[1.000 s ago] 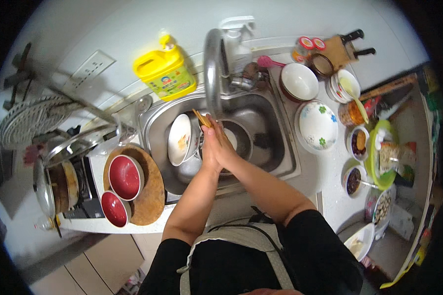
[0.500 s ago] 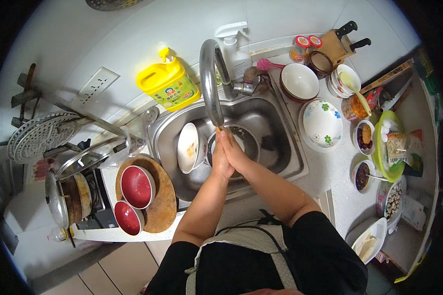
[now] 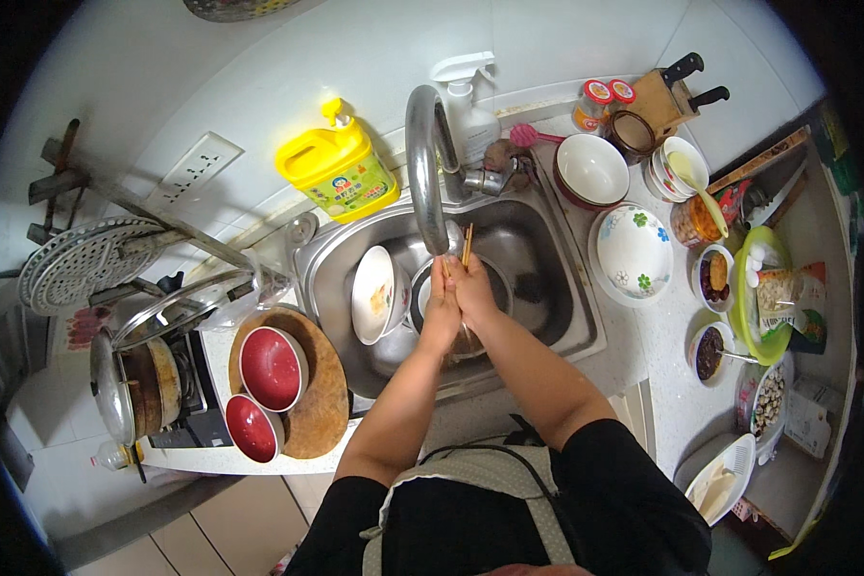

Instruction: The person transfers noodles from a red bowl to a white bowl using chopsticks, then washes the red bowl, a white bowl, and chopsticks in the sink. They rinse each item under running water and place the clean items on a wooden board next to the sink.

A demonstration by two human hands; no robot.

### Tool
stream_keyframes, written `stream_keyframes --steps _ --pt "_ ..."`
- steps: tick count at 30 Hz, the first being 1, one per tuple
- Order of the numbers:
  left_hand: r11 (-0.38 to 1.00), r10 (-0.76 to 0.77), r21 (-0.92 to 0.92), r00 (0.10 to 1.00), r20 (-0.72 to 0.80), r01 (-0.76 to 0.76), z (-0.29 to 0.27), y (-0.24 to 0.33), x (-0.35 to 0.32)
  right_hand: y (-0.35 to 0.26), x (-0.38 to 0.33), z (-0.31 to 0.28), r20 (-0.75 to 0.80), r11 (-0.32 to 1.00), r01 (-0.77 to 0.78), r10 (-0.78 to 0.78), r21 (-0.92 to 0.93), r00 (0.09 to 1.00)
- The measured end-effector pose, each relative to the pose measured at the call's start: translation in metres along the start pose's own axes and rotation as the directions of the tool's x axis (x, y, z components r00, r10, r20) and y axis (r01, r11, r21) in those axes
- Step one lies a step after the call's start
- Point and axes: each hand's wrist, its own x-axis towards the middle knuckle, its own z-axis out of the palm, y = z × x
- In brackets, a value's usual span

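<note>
— What is seen at the largest scale?
— A steel sink (image 3: 547, 317) is set into the counter, its curved faucet (image 3: 424, 163) rising from the back edge. A white bowl (image 3: 374, 293) is tilted against the sink's left wall.
— And the hands?
— The left hand (image 3: 441, 312) and right hand (image 3: 472, 293) are pressed together over the middle of the basin, under the spout. A pair of chopsticks (image 3: 467, 244) is gripped between the closed palms, the tips pointed toward the back edge.
</note>
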Motion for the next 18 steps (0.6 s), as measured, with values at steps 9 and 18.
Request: stream_keyframes --steps 9,18 --pt "0.8 -0.033 0.598 0.99 0.134 -0.054 -0.017 0.009 -0.018 0.007 0.027 -0.023 -0.019 0.975 -0.018 0.014 -0.221 1.0" --pt "0.957 -0.291 0.096 0.923 0.251 0.275 -0.051 0.006 -0.036 0.01 0.016 -0.017 0.25 0.999 0.042 -0.035 -0.023 0.968"
